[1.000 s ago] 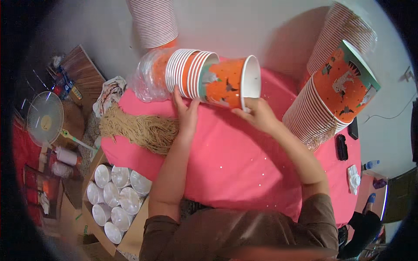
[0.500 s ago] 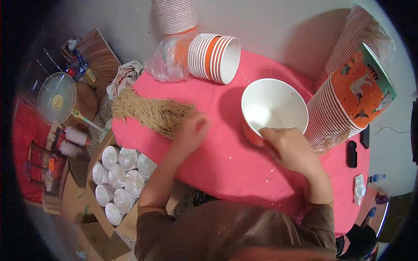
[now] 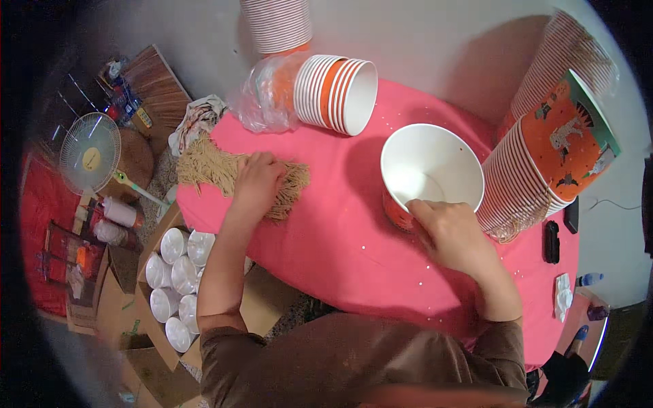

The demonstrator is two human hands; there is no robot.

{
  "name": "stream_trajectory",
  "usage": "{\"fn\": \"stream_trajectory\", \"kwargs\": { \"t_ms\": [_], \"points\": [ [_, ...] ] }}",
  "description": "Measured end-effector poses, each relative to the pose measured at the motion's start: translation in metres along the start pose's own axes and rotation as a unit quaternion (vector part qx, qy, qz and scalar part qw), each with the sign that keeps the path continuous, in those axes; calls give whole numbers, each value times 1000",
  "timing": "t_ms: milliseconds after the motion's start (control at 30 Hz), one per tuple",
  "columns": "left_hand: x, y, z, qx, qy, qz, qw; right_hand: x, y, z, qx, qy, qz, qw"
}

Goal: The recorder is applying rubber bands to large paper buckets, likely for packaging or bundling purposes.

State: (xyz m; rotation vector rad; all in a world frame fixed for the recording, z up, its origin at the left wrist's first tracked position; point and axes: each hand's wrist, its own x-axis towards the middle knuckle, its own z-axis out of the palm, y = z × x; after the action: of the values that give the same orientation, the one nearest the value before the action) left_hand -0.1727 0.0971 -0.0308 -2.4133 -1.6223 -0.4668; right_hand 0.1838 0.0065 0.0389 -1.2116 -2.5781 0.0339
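Note:
My right hand (image 3: 451, 234) pinches the near rim of a large white-lined paper bucket (image 3: 435, 160), thumb and fingers on either side of the wall. The bucket stands slightly tilted on the pink-covered table, and a bit of its orange outside shows. At the left, my left hand (image 3: 258, 182) rests on a bundle of tan strings (image 3: 207, 166), its fingers curled down into them. The fingertips are partly hidden among the strings.
Stacked paper buckets (image 3: 347, 95) lie on their side at the back beside crumpled clear plastic (image 3: 262, 95). A tall leaning stack of orange buckets (image 3: 520, 163) stands right. A cardboard box (image 3: 153, 316) of white cups sits lower left, near a fan (image 3: 90, 153).
My left hand has moved left and away from me, from the bundle's right end onto its middle. My right hand keeps its hold on the bucket's rim.

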Motion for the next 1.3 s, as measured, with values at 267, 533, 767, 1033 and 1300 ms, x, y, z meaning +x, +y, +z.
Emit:
{"fn": "stream_trajectory", "kwargs": {
  "t_ms": [267,533,767,1033,1300],
  "points": [
    [8,49,-25,-119,150,88,977,0,0,1,22,-4,17,1000],
    [-13,162,-38,-536,80,77,837,3,-7,-9,76,22,18,997],
    [0,169,-13,-519,100,-20,849,10,-2,-19,130,67,44,988],
    [4,175,-10,-514,117,-27,849,23,12,-13,151,34,35,987],
    [6,177,-6,-502,137,-41,853,45,28,0,287,-35,23,957]
  ]
}}
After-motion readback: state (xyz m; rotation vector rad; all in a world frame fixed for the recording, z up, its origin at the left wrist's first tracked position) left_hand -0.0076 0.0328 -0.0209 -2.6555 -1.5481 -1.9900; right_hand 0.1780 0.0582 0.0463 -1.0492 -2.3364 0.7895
